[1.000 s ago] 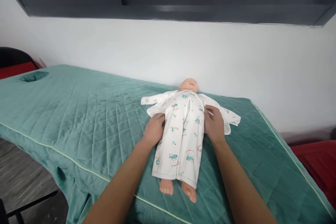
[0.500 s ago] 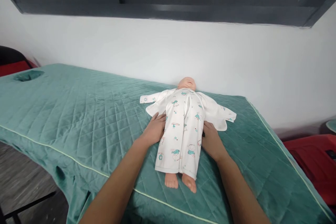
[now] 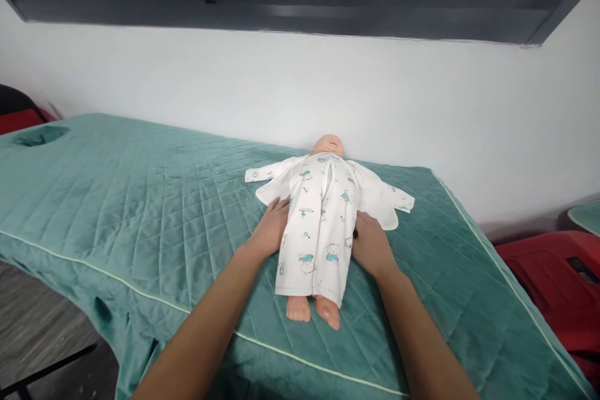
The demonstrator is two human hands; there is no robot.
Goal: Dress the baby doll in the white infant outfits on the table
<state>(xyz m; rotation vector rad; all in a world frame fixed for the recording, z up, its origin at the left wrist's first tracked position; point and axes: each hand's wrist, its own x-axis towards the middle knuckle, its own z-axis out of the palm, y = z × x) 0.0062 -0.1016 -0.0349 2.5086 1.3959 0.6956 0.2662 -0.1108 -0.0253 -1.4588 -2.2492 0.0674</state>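
Note:
A baby doll (image 3: 329,144) lies on its back, head toward the wall, its bare feet (image 3: 299,308) pointing at me. White printed trousers (image 3: 319,225) cover its front from the chest down to the ankles. Beneath them, a white long-sleeved top (image 3: 377,197) spreads out with both sleeves stretched sideways. My left hand (image 3: 272,225) is closed at the trousers' left edge, fingertips partly hidden by the cloth. At the opposite edge my right hand (image 3: 372,240) has its fingers curled in against the fabric, with a small dark spot beside them.
The doll rests on a bed with a green quilted cover (image 3: 164,219), which has a face hole (image 3: 41,135) at the far left. Behind stands a white wall (image 3: 210,81) below a barred window. A red case or chair (image 3: 539,281) is beyond the bed's right end.
The camera view has shifted slightly, so everything sits a little further left and up. Both hands stay at the trousers' sides, with hardly any visible movement.

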